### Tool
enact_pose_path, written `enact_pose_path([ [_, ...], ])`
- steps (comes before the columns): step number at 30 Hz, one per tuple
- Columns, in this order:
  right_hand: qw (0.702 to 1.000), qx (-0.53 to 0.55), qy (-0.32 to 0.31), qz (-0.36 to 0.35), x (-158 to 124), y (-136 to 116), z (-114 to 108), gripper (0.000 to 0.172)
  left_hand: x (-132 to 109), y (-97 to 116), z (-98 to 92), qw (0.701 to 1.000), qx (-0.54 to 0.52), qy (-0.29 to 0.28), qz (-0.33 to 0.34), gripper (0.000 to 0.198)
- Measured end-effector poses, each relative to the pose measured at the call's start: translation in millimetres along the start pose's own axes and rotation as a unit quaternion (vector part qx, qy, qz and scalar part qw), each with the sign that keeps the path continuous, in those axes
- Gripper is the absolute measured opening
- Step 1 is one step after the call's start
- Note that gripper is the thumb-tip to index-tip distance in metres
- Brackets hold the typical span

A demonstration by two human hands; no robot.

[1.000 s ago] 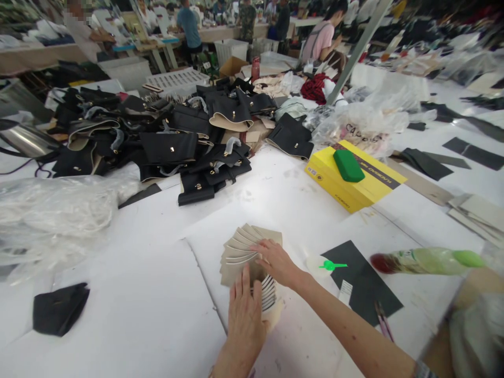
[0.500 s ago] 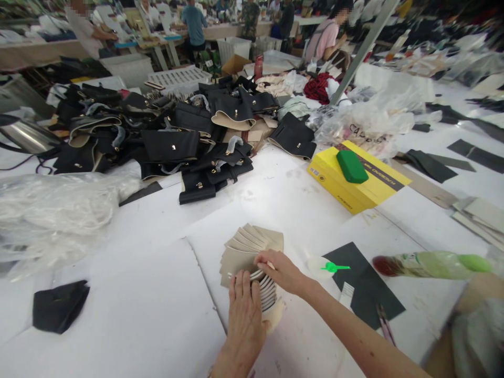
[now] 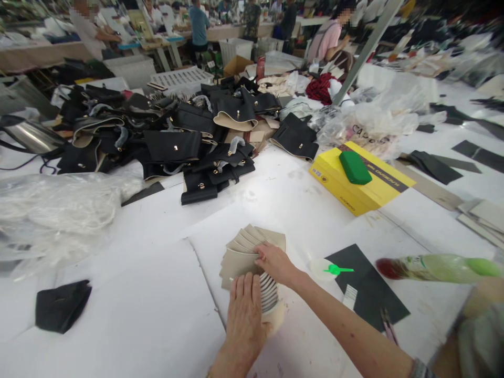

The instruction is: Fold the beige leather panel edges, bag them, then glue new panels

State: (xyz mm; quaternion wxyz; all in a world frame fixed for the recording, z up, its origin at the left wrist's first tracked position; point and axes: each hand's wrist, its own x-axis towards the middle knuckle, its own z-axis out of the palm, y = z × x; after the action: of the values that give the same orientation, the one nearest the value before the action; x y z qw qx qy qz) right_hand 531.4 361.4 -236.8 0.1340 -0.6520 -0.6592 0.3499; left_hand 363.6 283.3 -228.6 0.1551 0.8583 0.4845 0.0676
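A fan of overlapping beige leather-like pieces lies on the white table in front of me, with pale curved edges showing on its near right side. My left hand rests on the near part of the fan, its fingers stretched out flat and pressing on the pieces. From the right, my right hand reaches across with thumb and fingers pinched at the edge of one beige piece near the middle of the fan. Its fingertips are partly hidden.
Black bag parts pile up at the back left. At right are a yellow box with a green block, a dark sheet, pliers and a bottle. A folded black piece lies left.
My right hand has shifted slightly up and lifted or turned the top beige piece, which now lies flatter across the fan. My left hand stays on the pieces. The view has moved slightly.
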Motion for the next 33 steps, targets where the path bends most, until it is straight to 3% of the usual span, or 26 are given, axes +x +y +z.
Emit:
enact_pose_path([
  [6,0.999,0.026,-0.022,0.001,-7,-10,-5,0.006,1,-2,-3.9,0.999,-0.007,0.029,0.015,0.079],
  [13,0.986,0.087,-0.114,-0.091,-30,-9,-29,0.015,-2,-4,-1.7,0.996,-0.004,0.039,0.085,0.085],
  [15,0.988,0.086,-0.103,-0.072,-28,-2,-29,0.017,-2,-5,-1.1,0.996,0.008,0.039,0.080,0.086],
  [21,0.997,0.040,0.019,0.059,-6,14,-3,0.037,3,-9,-2.7,0.994,0.027,0.059,0.088,0.089],
  [27,0.996,0.041,0.010,0.084,5,15,11,0.018,8,-11,-9.5,0.994,0.026,0.056,0.087,0.083],
  [33,0.995,0.067,-0.012,0.077,7,3,13,0.007,12,-11,-11.8,0.995,0.019,0.050,0.085,0.107],
])
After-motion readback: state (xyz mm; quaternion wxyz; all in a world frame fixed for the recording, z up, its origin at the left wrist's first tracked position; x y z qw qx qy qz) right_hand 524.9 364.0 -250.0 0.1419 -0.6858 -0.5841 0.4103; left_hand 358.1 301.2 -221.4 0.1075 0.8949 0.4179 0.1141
